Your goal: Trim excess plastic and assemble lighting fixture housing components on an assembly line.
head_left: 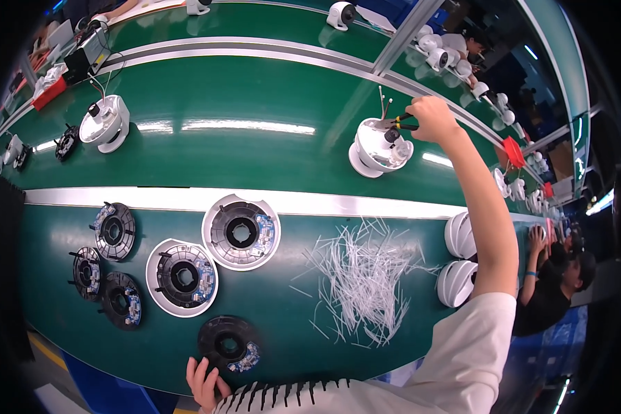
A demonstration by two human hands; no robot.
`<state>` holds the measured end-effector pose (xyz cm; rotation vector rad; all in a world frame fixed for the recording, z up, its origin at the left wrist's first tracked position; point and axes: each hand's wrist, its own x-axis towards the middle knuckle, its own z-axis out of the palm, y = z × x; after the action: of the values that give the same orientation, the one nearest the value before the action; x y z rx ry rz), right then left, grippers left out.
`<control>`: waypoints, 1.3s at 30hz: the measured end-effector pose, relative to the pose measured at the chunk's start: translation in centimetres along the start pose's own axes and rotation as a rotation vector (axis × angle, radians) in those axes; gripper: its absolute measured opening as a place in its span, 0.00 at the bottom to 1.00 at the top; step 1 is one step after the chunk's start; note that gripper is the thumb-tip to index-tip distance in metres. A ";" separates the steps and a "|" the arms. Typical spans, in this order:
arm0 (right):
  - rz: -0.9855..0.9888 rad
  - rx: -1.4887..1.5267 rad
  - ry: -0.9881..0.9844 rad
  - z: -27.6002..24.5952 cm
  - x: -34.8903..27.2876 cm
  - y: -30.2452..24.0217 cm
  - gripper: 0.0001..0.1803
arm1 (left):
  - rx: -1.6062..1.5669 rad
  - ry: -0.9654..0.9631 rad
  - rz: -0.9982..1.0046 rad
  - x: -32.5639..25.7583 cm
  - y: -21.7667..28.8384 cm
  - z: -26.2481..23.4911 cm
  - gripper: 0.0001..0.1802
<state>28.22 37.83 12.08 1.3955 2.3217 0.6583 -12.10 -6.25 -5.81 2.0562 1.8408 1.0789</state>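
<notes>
Gripping pliers (398, 126) at white housing (370, 146), right hand (432, 119), left hand (203, 385) spread by black disc (212, 336)

Toward the upper left of the green counter (221, 90), a red bin (50, 96) holds something whitish, near a boxy black-and-grey device (90, 52). A metal post (408, 34) slants across the upper right. A second red bin (513, 152) sits at the right — and lower there, a co-worker in a dark top (550, 300) wears a blue wristband (530, 274). A yellow stripe (46, 349) marks the floor at lower left.
</notes>
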 end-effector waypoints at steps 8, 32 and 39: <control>0.267 0.245 0.640 -3.0 -8.5 1.2 0.19 | -0.033 0.055 0.008 0.0 -0.6 0.2 0.13; 0.249 -0.072 -0.137 -0.7 -7.5 -12.3 0.13 | -0.048 0.283 0.163 -2.2 0.0 -1.7 0.17; 0.293 0.208 -0.106 0.2 -8.7 -10.0 0.18 | -0.091 0.317 0.137 -2.3 -0.1 -2.4 0.16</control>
<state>25.00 26.12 6.93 1.8415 2.1733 0.4158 -13.60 -9.09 -5.08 2.0818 1.7608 1.5736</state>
